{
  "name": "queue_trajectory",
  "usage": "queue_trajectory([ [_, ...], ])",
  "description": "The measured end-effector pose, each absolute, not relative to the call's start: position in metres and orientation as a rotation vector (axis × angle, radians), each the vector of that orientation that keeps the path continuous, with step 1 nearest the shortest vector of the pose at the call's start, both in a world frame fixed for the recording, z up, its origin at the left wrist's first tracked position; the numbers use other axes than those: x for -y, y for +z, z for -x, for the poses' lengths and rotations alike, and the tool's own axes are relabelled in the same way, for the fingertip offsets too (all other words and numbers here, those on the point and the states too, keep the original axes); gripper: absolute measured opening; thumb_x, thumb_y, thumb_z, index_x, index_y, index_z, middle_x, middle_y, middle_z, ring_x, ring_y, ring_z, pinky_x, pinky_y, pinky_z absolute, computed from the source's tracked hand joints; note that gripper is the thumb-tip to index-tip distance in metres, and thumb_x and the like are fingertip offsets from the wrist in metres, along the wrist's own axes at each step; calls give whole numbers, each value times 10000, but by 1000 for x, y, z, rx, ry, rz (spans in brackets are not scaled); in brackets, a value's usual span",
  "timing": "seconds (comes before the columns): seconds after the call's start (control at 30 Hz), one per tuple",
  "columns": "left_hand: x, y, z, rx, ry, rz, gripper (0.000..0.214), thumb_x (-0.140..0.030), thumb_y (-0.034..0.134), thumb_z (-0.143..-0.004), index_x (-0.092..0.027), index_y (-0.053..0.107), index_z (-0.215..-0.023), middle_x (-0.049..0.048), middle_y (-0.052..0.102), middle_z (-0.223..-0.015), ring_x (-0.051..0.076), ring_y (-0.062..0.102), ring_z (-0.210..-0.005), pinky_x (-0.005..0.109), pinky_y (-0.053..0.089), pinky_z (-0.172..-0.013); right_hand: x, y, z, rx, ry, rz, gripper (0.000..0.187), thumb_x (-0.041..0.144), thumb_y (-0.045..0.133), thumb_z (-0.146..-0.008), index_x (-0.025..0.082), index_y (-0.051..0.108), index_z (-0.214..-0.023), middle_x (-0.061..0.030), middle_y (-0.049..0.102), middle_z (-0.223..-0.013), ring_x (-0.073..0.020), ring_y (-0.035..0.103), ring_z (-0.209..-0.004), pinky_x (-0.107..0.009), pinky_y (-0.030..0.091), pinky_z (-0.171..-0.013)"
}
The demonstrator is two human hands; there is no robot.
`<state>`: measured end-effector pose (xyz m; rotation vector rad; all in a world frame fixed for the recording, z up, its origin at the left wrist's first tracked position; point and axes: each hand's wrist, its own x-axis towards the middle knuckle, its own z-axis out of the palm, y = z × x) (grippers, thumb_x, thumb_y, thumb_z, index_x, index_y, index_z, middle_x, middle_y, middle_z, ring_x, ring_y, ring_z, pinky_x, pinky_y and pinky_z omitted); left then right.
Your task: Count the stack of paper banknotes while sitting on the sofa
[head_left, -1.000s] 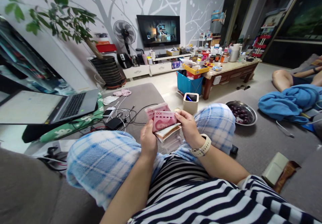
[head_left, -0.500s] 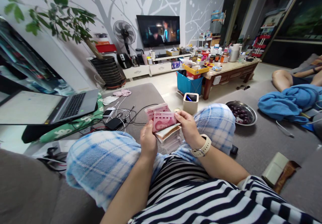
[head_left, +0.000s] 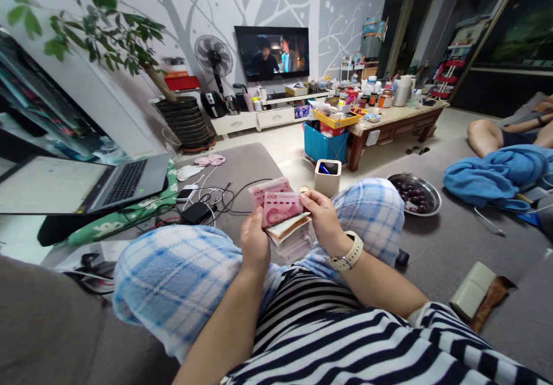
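Over my lap, pink 100 banknotes (head_left: 281, 207) are held up between my two hands, with more pink notes behind the front one. My left hand (head_left: 256, 240) is closed on the left side of the notes, thumb pressed on top. With thumb and fingers pinched, my right hand (head_left: 322, 215) grips their upper right corner; a cream watch is on that wrist. Just below the notes a cream folded paper or booklet (head_left: 288, 229) sticks out. Under it are pale, see-through layered sleeves (head_left: 296, 248); whether all these are joined cannot be made out.
To the left, a laptop (head_left: 129, 180) rests on a green cushion near tangled cables. A small bin (head_left: 327, 177) stands ahead. On the right are a metal bowl (head_left: 432, 205) of dark fruit, a blue cloth (head_left: 496, 172), a pale green wallet (head_left: 473, 290) and another person's leg (head_left: 486, 137).
Both hands and the banknotes stay almost exactly where they were. Only the picture on the television differs.
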<state>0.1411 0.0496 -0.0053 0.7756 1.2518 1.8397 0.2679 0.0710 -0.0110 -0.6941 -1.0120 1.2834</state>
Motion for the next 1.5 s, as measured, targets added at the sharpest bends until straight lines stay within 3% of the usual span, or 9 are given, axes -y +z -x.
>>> queue_trajectory([
  [0.6,-54,-10,-141,-1226,1882,-790,204,-337,616,-716,-154,705,-716,53,710,-770,193,657,-778,298,514,-771,-71,-12,-268,1012,1289,686,242,393,656,-745,187,566,-654,48,462,-595,-96,377,-566,-239,308,-568],
  [1.0,-49,0,-145,-1209,1880,-771,210,-364,690,-641,-163,645,-606,39,682,-674,210,655,-782,288,509,-743,-74,-15,-269,1009,1299,658,232,368,653,-757,175,566,-662,48,468,-604,-87,377,-569,-233,293,-570],
  [1.27,-51,-6,-143,-1142,1879,-729,279,-411,735,-612,-151,636,-618,13,646,-609,178,637,-647,285,514,-670,-71,-9,-267,1055,1299,702,229,383,610,-787,179,584,-687,36,524,-511,-96,451,-502,-243,306,-529],
  [1.5,-54,-13,-143,-956,1798,-715,281,-376,773,-603,-149,660,-725,33,687,-661,231,687,-756,341,536,-746,-71,-11,-266,1026,1280,672,214,364,677,-743,180,570,-714,36,563,-578,-93,488,-540,-241,365,-568],
])
